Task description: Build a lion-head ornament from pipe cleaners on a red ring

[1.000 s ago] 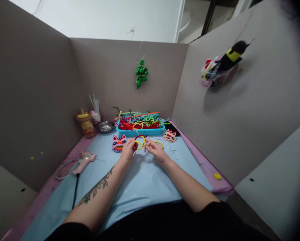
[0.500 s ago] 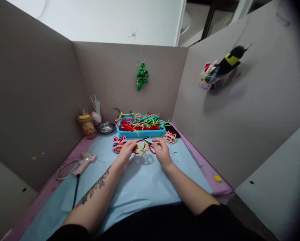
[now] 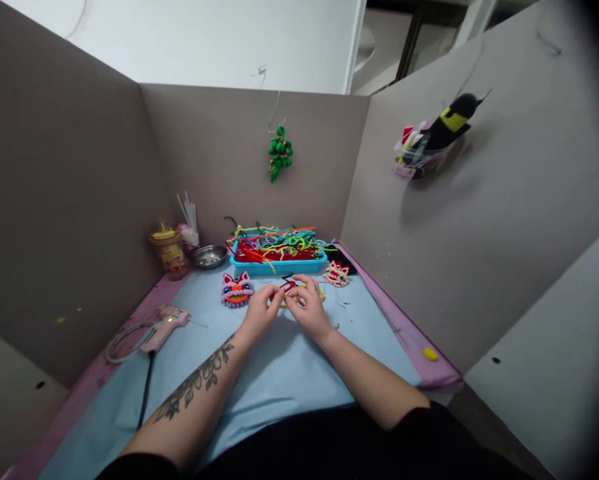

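My left hand (image 3: 262,308) and my right hand (image 3: 307,311) meet over the blue cloth, fingertips pinched close together. Between and behind them shows a red pipe cleaner (image 3: 289,285), with bits of yellow pipe cleaner (image 3: 321,293) beside the right fingers. Both hands seem closed on these bent pipe cleaners, though the fingers hide most of them. Just left of my left hand lies a purple lion-head figure (image 3: 236,291) with pink ears and an orange mouth. A cream-and-red lion-head figure (image 3: 336,274) rests beyond my right hand.
Behind the hands stands a blue tray (image 3: 274,269) full of coloured pipe cleaners. A pink glue gun (image 3: 165,325) with its cord lies left, near a metal bowl (image 3: 209,257) and a lidded cup (image 3: 171,253). Grey panels enclose three sides; a yellow oval piece (image 3: 430,354) sits at the right edge.
My hands have come together from apart, the right one moving left until the fingertips meet. The yellow and red loops seen between them are now mostly covered. The view has shifted slightly.
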Motion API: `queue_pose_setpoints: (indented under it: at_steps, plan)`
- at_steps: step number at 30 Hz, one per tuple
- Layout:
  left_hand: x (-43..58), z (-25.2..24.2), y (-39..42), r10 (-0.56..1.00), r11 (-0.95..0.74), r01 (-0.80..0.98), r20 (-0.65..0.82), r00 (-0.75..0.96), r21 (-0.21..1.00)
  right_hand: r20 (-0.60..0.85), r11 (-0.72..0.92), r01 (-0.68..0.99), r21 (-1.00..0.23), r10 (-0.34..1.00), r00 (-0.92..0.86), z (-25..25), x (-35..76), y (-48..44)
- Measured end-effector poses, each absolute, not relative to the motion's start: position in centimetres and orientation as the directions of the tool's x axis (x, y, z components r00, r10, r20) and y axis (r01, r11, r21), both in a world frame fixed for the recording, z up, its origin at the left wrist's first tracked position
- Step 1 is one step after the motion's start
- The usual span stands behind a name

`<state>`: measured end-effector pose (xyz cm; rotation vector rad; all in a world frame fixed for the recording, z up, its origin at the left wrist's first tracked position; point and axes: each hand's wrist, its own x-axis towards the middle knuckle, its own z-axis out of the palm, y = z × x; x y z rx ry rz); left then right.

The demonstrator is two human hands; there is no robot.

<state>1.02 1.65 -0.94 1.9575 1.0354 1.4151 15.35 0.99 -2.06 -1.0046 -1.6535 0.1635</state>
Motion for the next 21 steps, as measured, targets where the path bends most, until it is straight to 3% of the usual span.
queue_pose_setpoints:
  at_steps: [9, 21]
  plan:
    - [1.07, -1.18, 2.01, 0.864, -0.502, 0.208, 0.476, 0.165, 0.840, 0.731, 0.626, 0.462, -0.629, 0.678, 0.077, -2.37, 15.46, 1.10]
    - [0.96, -0.73, 1.75, 0.870, -0.491, 0.195, 0.466, 0.161, 0.849, 0.722, 0.623, 0.467, -0.628, 0.690, 0.050, -1.96, 15.26, 0.65]
